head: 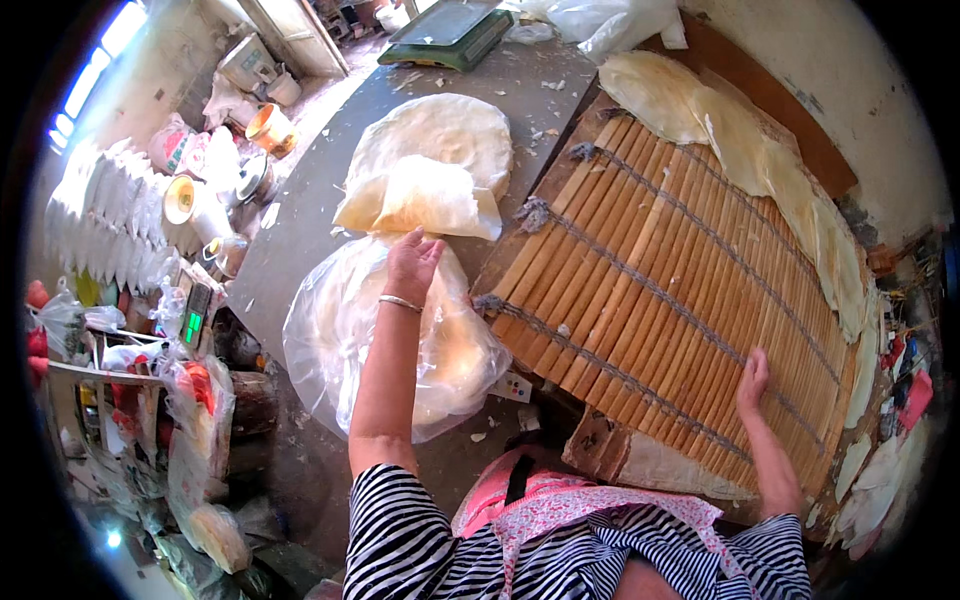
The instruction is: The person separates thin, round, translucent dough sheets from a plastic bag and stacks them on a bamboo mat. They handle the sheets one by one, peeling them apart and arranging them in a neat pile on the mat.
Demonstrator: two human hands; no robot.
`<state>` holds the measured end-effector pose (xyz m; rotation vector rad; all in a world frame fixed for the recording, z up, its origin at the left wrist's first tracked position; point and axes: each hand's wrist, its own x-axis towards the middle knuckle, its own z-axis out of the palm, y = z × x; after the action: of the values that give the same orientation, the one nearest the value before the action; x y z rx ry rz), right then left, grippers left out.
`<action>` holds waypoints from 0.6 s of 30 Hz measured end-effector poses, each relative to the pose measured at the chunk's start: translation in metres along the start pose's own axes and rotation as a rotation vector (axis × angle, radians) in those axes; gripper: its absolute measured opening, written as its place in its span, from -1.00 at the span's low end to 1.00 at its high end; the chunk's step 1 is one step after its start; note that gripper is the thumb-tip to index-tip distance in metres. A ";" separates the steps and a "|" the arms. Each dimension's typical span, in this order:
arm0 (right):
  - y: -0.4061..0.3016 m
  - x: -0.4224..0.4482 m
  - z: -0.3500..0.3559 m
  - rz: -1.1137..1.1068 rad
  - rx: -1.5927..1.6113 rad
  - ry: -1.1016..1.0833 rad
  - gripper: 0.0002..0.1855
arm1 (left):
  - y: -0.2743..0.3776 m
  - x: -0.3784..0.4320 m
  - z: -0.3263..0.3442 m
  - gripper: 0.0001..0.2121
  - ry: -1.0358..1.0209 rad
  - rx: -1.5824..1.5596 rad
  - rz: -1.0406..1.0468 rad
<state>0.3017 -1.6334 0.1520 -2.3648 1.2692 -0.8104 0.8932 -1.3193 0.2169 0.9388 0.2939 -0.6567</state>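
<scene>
My left hand (412, 262) reaches over a clear plastic bag (322, 315) that holds pale round flatbreads. Its fingertips are at the near edge of a folded thin flatbread (431, 199), and the fingers are loosely apart; whether they touch it cannot be told. Under that fold lies a wide, round, pale flatbread (442, 124) on the grey tabletop (307, 202). To the right, my right hand (754, 381) is over a bamboo slat mat (637, 262) bound with grey cord. It is seen edge-on with nothing visible in it.
Thin flatbread sheets (787, 180) overlap along the mat's far right edge. A green-based scale (450, 34) stands at the table's far end. Crumbs and flakes dot the tabletop. Left of the table are an orange bucket (271, 129), bags and a lit digital display (195, 319).
</scene>
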 end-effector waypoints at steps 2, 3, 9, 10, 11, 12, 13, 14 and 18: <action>-0.116 0.053 0.013 -0.120 0.283 -0.091 -0.72 | -0.002 0.010 -0.005 -0.75 -0.029 -0.044 0.004; -0.170 0.077 0.025 -0.189 0.401 -0.177 -0.70 | -0.004 0.010 -0.003 -0.76 -0.014 -0.050 -0.009; -0.413 0.148 0.186 -0.230 0.724 -0.840 -0.70 | -0.005 0.002 -0.036 -0.86 -0.056 -0.127 0.014; -0.437 0.154 0.219 -0.190 0.615 -0.884 -0.67 | -0.002 -0.005 -0.037 -0.86 -0.085 -0.118 0.022; -0.453 0.163 0.245 -0.143 0.494 -0.915 -0.64 | -0.001 -0.016 -0.031 -0.87 -0.125 -0.113 0.019; -0.464 0.171 0.266 -0.045 0.533 -0.935 -0.66 | 0.002 -0.026 -0.025 -0.88 -0.172 -0.105 0.013; -0.477 0.178 0.281 0.051 0.576 -0.956 -0.68 | 0.006 -0.032 -0.025 -0.87 -0.178 -0.122 -0.006; -0.491 0.184 0.289 -0.057 0.480 -0.837 -0.69 | 0.008 -0.038 -0.026 -0.87 -0.180 -0.143 -0.025; -0.553 0.220 0.304 -0.493 0.473 -0.658 -0.75 | 0.025 -0.048 -0.043 -0.83 -0.167 -0.170 -0.031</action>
<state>0.9454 -1.5088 0.2811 -2.2575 0.2053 -0.3311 0.8745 -1.2553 0.2330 0.7133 0.2125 -0.7229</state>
